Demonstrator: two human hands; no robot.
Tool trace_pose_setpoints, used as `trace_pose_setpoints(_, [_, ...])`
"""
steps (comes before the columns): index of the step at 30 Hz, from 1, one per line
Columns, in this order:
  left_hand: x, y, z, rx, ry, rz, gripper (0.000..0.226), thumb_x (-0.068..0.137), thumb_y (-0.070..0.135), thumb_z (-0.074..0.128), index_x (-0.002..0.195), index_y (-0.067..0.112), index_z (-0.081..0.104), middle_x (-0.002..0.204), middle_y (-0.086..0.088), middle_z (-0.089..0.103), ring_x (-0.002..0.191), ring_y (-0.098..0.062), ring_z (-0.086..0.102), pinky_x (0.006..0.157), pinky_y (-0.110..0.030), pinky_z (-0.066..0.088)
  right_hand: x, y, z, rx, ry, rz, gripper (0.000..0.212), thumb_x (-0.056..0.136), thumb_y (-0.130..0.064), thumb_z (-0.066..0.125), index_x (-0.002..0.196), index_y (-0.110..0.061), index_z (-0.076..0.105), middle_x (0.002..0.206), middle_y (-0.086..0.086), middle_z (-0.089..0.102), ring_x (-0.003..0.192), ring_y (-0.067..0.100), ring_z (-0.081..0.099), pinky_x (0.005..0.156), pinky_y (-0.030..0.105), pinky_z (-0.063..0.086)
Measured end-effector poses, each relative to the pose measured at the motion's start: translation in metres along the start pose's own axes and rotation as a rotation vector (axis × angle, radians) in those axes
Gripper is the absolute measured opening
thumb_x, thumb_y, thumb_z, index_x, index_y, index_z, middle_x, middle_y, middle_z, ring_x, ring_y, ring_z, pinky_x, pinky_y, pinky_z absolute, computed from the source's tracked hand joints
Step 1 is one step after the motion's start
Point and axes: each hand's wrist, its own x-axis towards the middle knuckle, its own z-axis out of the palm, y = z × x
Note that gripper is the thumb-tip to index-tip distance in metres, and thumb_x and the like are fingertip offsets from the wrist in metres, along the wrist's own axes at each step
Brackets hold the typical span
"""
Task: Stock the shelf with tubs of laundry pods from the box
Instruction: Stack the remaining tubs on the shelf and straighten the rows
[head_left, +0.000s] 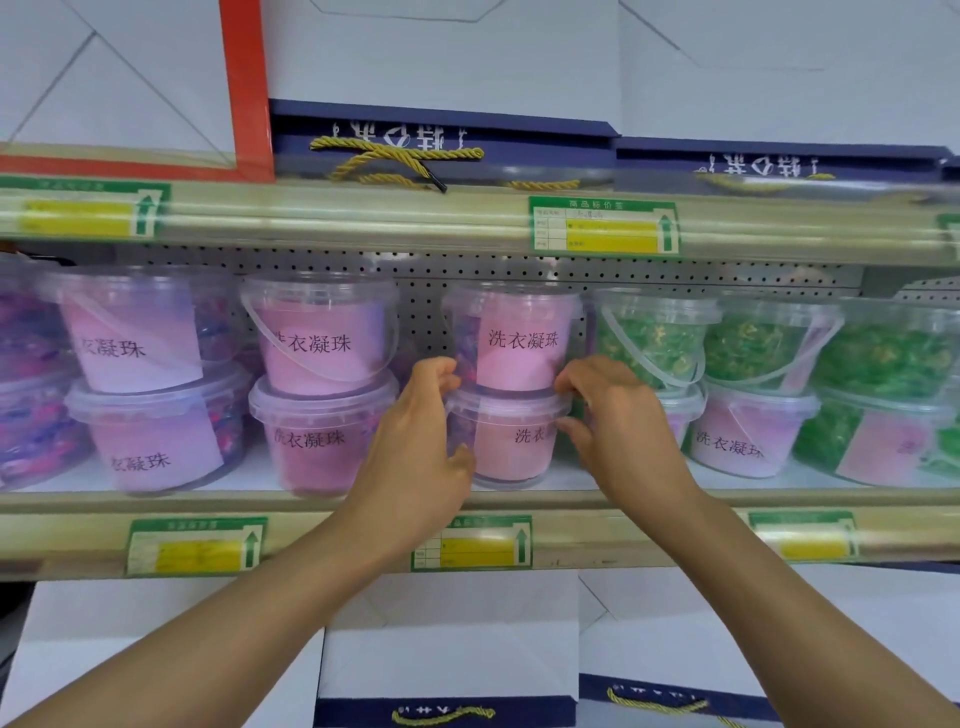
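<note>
Both hands curl around a stacked pair of tubs on the shelf (519, 499): left hand (421, 441) and right hand (618, 431) grip the lower tub (511, 441) beneath the upper tub (519, 338).

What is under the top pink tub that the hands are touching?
Another pink tub sits under the top tub, resting on the shelf. The left hand and right hand cover its sides, so only its front shows.

Leftmost tubs (21, 364) blurred, edge-cropped.
</note>
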Motion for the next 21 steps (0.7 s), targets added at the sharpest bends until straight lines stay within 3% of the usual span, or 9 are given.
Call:
trace_pose_setpoints(3, [-0.001,-0.001,-0.002,-0.001,-0.037,-0.024,0.070,0.082,0.000,0.059,0.139,0.018,0.024,0.138,0.005,0.041,0.127,-0.011,0.039,0.093,-0.016,0.026,-0.005,-0.008,-0.002,0.008,0.017,-0.068,0.035,0.058,-0.001,0.082,0.084,-0.006,0.060,0.089,0.010,0.060,0.084,0.029,0.057,0.062,0.041,0.051])
trace_pose_setpoints(5, [0.000,0.001,-0.005,-0.041,-0.051,-0.037,0.071,0.081,0.000,0.059,0.140,0.019,0.023,0.124,0.012,0.043,0.117,-0.007,0.043,0.089,-0.017,0.030,-0.009,-0.009,-0.003,0.037,0.031,-0.053,0.036,0.062,-0.009,0.083,0.090,-0.008,0.060,0.094,0.006,0.058,0.085,0.023,0.055,0.068,0.034,0.050])
trace_pose_setpoints(7, [0.006,0.004,-0.007,-0.114,-0.059,-0.066,0.074,0.080,-0.001,0.058,0.141,0.020,0.021,0.122,0.018,0.039,0.112,-0.001,0.041,0.090,-0.018,0.031,-0.010,-0.006,-0.006,0.125,0.043,0.052,0.041,0.069,-0.008,0.079,0.104,-0.012,0.058,0.102,-0.001,0.056,0.088,0.014,0.053,0.078,0.020,0.045])
trace_pose_setpoints(10, [0.022,0.006,-0.004,-0.256,-0.079,-0.152,0.079,0.078,-0.001,0.058,0.143,0.022,0.017,0.133,0.014,0.038,0.110,-0.001,0.043,0.098,-0.025,0.033,-0.007,-0.005,-0.012,0.382,-0.042,0.199,0.051,0.079,0.004,0.060,0.122,-0.017,0.045,0.103,-0.022,0.050,0.091,-0.005,0.051,0.079,-0.003,0.036])
trace_pose_setpoints(11, [0.025,0.007,-0.002,-0.297,-0.077,-0.173,0.080,0.075,0.003,0.059,0.141,0.022,0.019,0.136,0.011,0.040,0.111,-0.005,0.046,0.101,-0.030,0.035,-0.005,-0.006,-0.012,0.445,-0.077,0.208,0.055,0.080,0.008,0.054,0.127,-0.018,0.041,0.106,-0.024,0.050,0.093,-0.008,0.052,0.081,-0.002,0.037])
trace_pose_setpoints(14, [0.027,0.007,0.000,-0.372,-0.028,-0.181,0.077,0.071,0.001,0.061,0.138,0.021,0.027,0.135,0.005,0.045,0.124,-0.014,0.045,0.108,-0.040,0.036,0.000,-0.007,-0.010,0.491,-0.106,0.199,0.066,0.079,0.013,0.044,0.137,-0.017,0.036,0.124,-0.010,0.053,0.107,0.002,0.053,0.095,0.019,0.043])
trace_pose_setpoints(16, [0.024,0.004,0.000,-0.372,0.010,-0.154,0.068,0.076,-0.007,0.059,0.133,0.020,0.033,0.124,0.010,0.047,0.120,-0.009,0.046,0.104,-0.031,0.038,0.003,-0.006,-0.008,0.468,-0.117,0.198,0.071,0.078,0.014,0.043,0.141,-0.017,0.033,0.129,-0.004,0.052,0.114,0.009,0.051,0.099,0.026,0.042])
trace_pose_setpoints(19, [0.016,0.001,-0.002,-0.288,0.051,-0.088,0.058,0.077,-0.009,0.057,0.117,0.029,0.037,0.113,0.016,0.049,0.105,0.002,0.048,0.087,-0.013,0.038,0.002,-0.004,-0.006,0.411,-0.134,0.182,0.070,0.079,0.012,0.045,0.141,-0.017,0.031,0.131,0.002,0.052,0.119,0.018,0.050,0.099,0.034,0.043])
trace_pose_setpoints(21, [0.010,-0.001,-0.003,-0.253,0.038,-0.074,0.058,0.076,-0.009,0.056,0.115,0.029,0.036,0.114,0.015,0.050,0.101,0.003,0.049,0.082,-0.011,0.038,-0.003,-0.004,-0.003,0.371,-0.111,0.175,0.063,0.079,0.010,0.048,0.136,-0.016,0.039,0.127,0.003,0.054,0.115,0.019,0.052,0.095,0.029,0.044])
